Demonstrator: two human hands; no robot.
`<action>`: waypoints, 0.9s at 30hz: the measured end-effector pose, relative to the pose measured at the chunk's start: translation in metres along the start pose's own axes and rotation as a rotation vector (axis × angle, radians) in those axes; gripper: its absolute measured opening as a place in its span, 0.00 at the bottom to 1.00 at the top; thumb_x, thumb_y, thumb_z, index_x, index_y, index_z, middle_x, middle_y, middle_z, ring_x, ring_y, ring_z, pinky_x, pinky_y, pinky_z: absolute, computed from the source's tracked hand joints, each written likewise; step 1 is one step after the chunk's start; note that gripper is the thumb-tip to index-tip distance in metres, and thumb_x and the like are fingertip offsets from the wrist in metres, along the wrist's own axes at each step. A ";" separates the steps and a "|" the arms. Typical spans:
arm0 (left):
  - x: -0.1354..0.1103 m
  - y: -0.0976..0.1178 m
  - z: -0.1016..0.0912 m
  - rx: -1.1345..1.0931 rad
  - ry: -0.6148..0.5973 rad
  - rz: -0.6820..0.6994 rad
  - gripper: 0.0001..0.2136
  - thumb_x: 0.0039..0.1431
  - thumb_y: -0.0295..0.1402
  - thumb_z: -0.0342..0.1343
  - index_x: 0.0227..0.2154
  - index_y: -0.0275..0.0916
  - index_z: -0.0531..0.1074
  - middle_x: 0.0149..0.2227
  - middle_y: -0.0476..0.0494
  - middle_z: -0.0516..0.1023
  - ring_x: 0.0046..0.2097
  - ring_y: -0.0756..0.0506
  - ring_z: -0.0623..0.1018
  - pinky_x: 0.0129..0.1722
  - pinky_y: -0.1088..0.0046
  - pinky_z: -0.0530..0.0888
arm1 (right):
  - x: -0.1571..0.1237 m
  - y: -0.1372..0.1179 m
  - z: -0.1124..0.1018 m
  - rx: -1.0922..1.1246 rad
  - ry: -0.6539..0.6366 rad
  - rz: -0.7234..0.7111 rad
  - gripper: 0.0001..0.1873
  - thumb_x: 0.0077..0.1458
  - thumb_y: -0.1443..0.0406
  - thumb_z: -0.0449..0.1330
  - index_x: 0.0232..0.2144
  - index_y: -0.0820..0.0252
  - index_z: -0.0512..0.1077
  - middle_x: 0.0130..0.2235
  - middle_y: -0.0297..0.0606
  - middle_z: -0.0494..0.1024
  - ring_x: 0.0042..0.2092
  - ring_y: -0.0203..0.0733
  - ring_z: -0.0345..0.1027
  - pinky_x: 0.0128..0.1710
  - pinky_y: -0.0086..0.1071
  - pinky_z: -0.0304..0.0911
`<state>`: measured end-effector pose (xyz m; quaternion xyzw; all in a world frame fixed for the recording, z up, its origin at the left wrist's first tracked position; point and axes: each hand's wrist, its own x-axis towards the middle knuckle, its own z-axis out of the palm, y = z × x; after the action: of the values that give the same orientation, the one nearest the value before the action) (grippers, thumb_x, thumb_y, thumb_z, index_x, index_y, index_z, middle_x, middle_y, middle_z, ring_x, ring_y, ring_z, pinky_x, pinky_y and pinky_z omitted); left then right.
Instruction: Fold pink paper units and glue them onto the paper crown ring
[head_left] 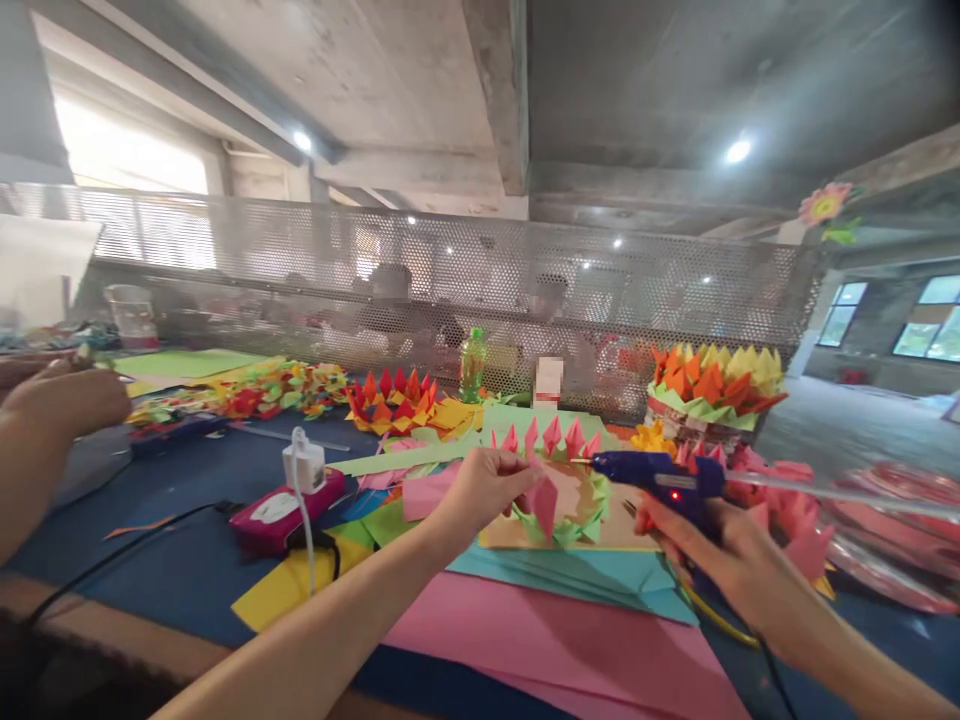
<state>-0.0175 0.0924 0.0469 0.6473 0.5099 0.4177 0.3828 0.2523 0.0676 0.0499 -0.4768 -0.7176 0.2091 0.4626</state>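
Above stacked turquoise sheets (562,580), the person's left hand (486,490) pinches a pink folded-paper petal (546,508) before a pink-and-green paper ring (598,508); rightward, a blue hot-glue gun (643,472), nozzle pointing left, is gripped in the right hand (731,560).

Glue gun (634,470), dark blue with red light (675,495); petal (547,508), pink; ring (597,505), green and pink; sheets (570,580), turquoise and pink; table (176,560), blue; power strip (262,522), magenta.
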 end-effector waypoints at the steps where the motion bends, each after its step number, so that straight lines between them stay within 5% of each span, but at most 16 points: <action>1: 0.001 0.000 -0.001 0.003 0.016 -0.008 0.11 0.70 0.38 0.57 0.43 0.34 0.74 0.38 0.46 0.78 0.34 0.48 0.79 0.35 0.69 0.79 | -0.001 0.000 0.010 -0.001 -0.048 -0.034 0.27 0.56 0.43 0.61 0.22 0.58 0.76 0.17 0.33 0.68 0.19 0.38 0.64 0.17 0.30 0.63; 5: 0.002 -0.003 -0.003 0.003 0.053 -0.016 0.12 0.71 0.39 0.56 0.43 0.34 0.74 0.37 0.46 0.78 0.34 0.49 0.78 0.34 0.70 0.79 | -0.009 0.007 0.032 -0.038 -0.097 -0.146 0.20 0.57 0.48 0.62 0.30 0.57 0.78 0.27 0.38 0.79 0.31 0.48 0.75 0.32 0.34 0.74; 11: 0.002 -0.004 0.003 -0.006 0.073 -0.015 0.11 0.70 0.39 0.57 0.42 0.34 0.74 0.37 0.46 0.78 0.33 0.49 0.78 0.34 0.70 0.78 | -0.016 0.020 0.026 -0.229 -0.056 -0.229 0.18 0.59 0.49 0.60 0.35 0.56 0.79 0.32 0.40 0.83 0.37 0.55 0.79 0.45 0.43 0.76; 23: 0.001 -0.003 0.009 -0.074 0.047 0.039 0.12 0.70 0.39 0.57 0.35 0.34 0.75 0.31 0.49 0.77 0.31 0.50 0.78 0.34 0.70 0.78 | -0.027 0.021 0.029 -0.365 -0.103 -0.392 0.14 0.64 0.55 0.57 0.28 0.51 0.72 0.27 0.34 0.78 0.30 0.46 0.77 0.29 0.31 0.73; 27: 0.001 -0.003 0.009 -0.082 0.054 0.048 0.13 0.70 0.39 0.57 0.34 0.34 0.74 0.30 0.50 0.76 0.30 0.50 0.78 0.34 0.71 0.78 | -0.028 0.028 0.026 -0.428 -0.112 -0.379 0.13 0.64 0.54 0.58 0.30 0.50 0.74 0.30 0.35 0.80 0.34 0.48 0.78 0.32 0.33 0.74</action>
<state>-0.0096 0.0931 0.0412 0.6316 0.4868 0.4646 0.3850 0.2466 0.0593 0.0033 -0.4087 -0.8461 -0.0109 0.3418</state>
